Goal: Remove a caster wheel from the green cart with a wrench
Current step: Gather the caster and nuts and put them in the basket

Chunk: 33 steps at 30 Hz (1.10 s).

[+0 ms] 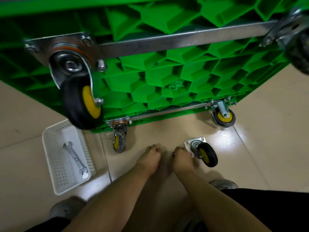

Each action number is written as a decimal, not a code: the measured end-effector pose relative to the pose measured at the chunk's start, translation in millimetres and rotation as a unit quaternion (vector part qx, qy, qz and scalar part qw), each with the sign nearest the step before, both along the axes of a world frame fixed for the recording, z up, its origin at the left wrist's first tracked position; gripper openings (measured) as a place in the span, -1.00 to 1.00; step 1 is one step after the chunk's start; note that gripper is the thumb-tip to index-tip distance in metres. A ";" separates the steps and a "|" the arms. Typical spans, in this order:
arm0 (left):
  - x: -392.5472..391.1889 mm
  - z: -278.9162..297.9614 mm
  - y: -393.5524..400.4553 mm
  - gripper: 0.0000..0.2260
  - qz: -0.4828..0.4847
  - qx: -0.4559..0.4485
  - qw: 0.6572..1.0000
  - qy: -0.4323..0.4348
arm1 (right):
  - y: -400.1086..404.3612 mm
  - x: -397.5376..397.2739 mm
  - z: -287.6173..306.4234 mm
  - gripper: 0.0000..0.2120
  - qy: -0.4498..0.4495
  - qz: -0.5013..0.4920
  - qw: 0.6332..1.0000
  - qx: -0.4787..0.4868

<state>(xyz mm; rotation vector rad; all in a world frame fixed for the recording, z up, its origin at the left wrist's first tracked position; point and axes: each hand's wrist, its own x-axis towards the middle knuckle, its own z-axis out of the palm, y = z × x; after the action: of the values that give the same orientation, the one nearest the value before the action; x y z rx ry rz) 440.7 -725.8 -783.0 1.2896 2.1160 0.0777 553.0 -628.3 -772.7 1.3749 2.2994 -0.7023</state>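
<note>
The green cart [167, 77] stands tipped up, its ribbed underside facing me, with casters at its corners. The nearest is a big black-and-yellow caster [82, 104] at the upper left. A loose caster wheel [203, 153] with its square mounting plate lies on the floor tiles. My right hand [182, 158] is curled just left of that plate and pinches a small metal fastener [173, 154]. My left hand [150, 156] rests beside it with curled fingers; whether it holds anything is hidden. The wrench [75, 159] lies in a white basket [50, 148] at the left.
Two metal bars [184, 37] span the cart's underside between the casters. A lower left caster [119, 139] and a lower right caster [223, 116] touch the floor. My knees and shoes show at the bottom edge. Beige floor tiles lie all around.
</note>
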 end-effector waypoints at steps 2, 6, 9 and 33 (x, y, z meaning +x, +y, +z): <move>-1.4 1.0 -15.6 -0.59 0.008 -0.009 1.000 0.000 | -8.1 -4.8 6.4 -0.78 0.004 0.006 1.000 -0.004; -10.1 -2.1 -54.1 -0.60 0.037 0.010 0.999 0.002 | -30.6 -15.3 13.5 -0.77 0.017 0.026 1.000 -0.003; -22.8 -3.4 -80.4 -0.63 0.077 0.006 0.997 -0.014 | -48.4 -16.1 7.4 -0.76 0.010 0.028 0.999 -0.022; -0.3 -9.8 -77.1 -0.52 0.109 0.049 0.992 -0.030 | -42.2 -29.7 -13.5 -0.81 0.019 0.124 0.992 0.000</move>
<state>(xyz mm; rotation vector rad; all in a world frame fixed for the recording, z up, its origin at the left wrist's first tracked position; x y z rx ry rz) 440.4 -803.0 -792.8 1.0914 2.2162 0.3127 523.3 -670.5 -786.2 1.0584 2.4436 -0.6525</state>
